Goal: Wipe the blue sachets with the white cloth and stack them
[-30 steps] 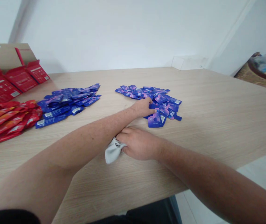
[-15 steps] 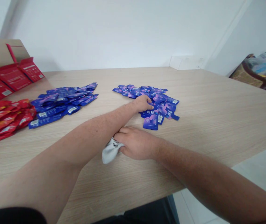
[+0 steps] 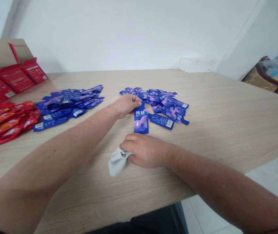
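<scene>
the light wood-grain desk (image 3: 202, 156) fills most of my view, set against a white wall (image 3: 129, 32), with a small white box (image 3: 196, 65) at its far edge. beyond its right corner is a brown piece of furniture (image 3: 257, 79) with plastic packaging on it; i can't tell exactly what it is. at the left of the desk sit open red cartons (image 3: 14, 76), and just in front of them lies a heap of red sachets (image 3: 4, 125). to their right is a spread of blue sachets (image 3: 68, 105), then, well apart from it, a looser pile of blue and purple sachets (image 3: 163, 104). my left hand (image 3: 126, 105) is pinching the top end of 1 blue sachet (image 3: 141, 122), which stands out from the near side of that pile, its lower end just beside my right hand (image 3: 146, 151). another sachet (image 3: 162, 121) lies just to its right. my right hand rests palm-down on the desk, clenched on a crumpled white cloth (image 3: 118, 162) that pokes out past my fingers.
</scene>
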Tool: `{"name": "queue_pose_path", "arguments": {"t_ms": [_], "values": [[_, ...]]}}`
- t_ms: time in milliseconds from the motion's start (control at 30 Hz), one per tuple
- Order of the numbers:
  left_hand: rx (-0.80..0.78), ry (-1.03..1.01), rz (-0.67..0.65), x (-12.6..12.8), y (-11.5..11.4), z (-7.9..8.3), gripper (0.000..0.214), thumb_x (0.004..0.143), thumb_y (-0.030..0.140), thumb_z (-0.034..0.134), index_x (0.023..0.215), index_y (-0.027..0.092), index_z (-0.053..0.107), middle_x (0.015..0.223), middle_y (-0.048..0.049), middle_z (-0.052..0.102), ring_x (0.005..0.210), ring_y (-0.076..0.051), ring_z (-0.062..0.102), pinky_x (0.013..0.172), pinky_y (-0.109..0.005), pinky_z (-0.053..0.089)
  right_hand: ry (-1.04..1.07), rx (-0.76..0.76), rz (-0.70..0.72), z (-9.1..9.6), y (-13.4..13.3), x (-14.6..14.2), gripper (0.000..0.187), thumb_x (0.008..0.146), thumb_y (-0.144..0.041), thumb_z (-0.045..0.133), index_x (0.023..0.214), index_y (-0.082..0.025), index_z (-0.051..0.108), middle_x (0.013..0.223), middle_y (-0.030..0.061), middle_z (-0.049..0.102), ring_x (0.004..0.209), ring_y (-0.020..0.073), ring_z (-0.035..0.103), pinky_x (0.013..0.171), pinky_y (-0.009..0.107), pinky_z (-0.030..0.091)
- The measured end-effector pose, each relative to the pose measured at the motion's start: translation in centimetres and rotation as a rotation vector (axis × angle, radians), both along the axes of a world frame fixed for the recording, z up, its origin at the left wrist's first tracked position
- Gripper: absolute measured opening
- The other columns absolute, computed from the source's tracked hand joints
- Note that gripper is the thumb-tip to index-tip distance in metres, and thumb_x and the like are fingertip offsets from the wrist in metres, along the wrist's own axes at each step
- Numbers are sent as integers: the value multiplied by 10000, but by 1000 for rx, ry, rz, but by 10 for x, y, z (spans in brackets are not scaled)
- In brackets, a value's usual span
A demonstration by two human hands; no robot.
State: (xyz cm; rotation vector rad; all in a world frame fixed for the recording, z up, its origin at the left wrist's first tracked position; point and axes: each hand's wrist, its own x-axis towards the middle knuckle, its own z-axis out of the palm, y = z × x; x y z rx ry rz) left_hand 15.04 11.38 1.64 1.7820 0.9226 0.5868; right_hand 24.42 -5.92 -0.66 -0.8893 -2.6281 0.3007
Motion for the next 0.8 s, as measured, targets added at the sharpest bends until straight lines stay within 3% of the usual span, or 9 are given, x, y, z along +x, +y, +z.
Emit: {"name": "queue_pose_path", "arguments": {"t_ms": [67,233,333,467,600,800], "values": [[-57,75,-7,-26,-2,-1,63,818,188,613,850,157,658,677,-6,627,535,-73,519,515,-197,417,19,-38,47,2,-4,-2,157,858,-143,567,1014,-153,582,1001,87,594,948,202,545,897,334,456],[-150,333,-238,-71,-14,-15,163,747,256,676,889,179,695,714,-7,697,597,-117,597,576,-230,452,-3,-109,90,7,-13,-6,117,849,-136,575,964,-158,579,986,78,590,940,200,535,866,325,456],[-46,400,-266,-77,-24,-20,228,752,286,659,957,195,695,751,-4,709,651,-134,629,595,-231,461,-17,-152,94,9,-13,-7,91,838,-123,580,915,-168,564,953,67,580,910,196,527,844,328,456],[215,442,-167,-82,-38,-14,482,798,312,606,1270,224,564,900,-6,722,700,-136,655,625,-230,467,-11,-216,76,11,-12,-7,107,839,-101,579,915,-173,555,983,66,583,930,192,523,874,342,448],[533,601,-29,-105,-55,-4,386,831,374,559,1176,207,607,981,-44,719,821,-171,658,679,-250,447,-15,-246,65,13,-13,-7,119,833,-98,589,915,-176,550,993,62,584,935,190,522,882,339,443],[391,796,-127,-131,-101,-8,509,761,589,597,1149,261,604,939,-46,740,787,-218,664,609,-279,413,-14,-214,4,10,-11,-7,92,843,-103,569,902,-173,556,976,68,581,950,206,513,885,361,437]]}}
